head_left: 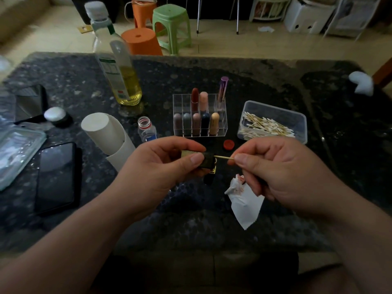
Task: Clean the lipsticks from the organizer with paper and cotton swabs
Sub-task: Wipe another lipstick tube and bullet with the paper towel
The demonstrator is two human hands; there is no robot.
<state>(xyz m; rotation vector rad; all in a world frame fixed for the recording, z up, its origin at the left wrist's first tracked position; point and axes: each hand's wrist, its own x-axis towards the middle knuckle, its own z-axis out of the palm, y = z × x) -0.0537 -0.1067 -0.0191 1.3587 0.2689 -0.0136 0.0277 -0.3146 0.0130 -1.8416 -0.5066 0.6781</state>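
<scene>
My left hand (163, 164) grips a dark lipstick tube with a gold band (206, 164), held sideways above the table. My right hand (273, 166) pinches a cotton swab (222, 157) whose tip is inside the tube's open end. The same hand's lower fingers hold a white piece of paper (246, 200) stained red. Behind stands the clear acrylic organizer (220, 126) with several lipsticks upright in it. A clear tub of cotton swabs (273, 122) sits to its right.
On the dark stone table (212, 81): an oil bottle (121, 81), a paper roll (108, 136), a small open bottle (146, 129), its red cap (229, 144), a black phone (57, 177), a lidded container (14, 153) at left, crumpled tissue (361, 82) far right. Stools stand beyond.
</scene>
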